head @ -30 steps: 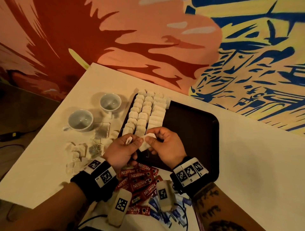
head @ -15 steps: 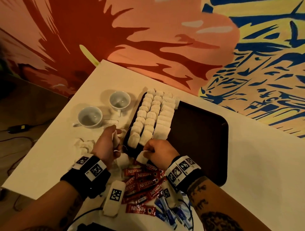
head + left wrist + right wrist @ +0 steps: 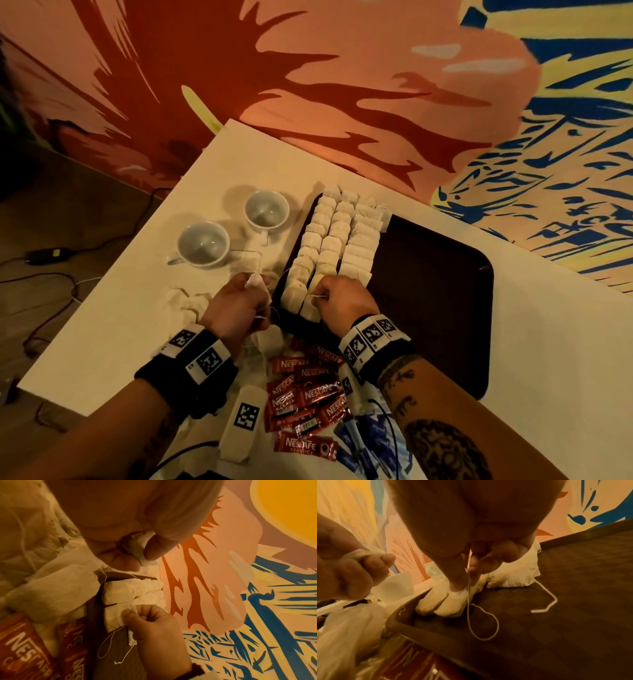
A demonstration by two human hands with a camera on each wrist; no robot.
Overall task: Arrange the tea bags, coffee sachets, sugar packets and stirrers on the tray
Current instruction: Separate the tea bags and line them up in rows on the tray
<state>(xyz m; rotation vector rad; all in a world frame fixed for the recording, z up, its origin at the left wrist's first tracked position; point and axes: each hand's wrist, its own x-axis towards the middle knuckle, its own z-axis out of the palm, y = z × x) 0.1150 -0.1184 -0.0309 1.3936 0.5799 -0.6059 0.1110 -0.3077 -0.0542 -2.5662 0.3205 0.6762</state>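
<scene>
Since 0.5 s ago your right hand [image 3: 337,297] has set its tea bag [image 3: 310,306] down at the near end of the middle row of 3 on the tray [image 3: 445,308], grip now pinching its string [image 3: 485,623]. Left hand [image 3: 236,303], off the tray over the bench [image 3: 120,325], still clamps a crumpled wrapper [image 3: 137,546].

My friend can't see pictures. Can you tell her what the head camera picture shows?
Two hands work at the near end of a dark tray on a pale table: the right hand pinches a tea bag into the rows, the left hand grips crumpled paper. Two white cups stand left; red coffee sachets lie nearby.
</scene>
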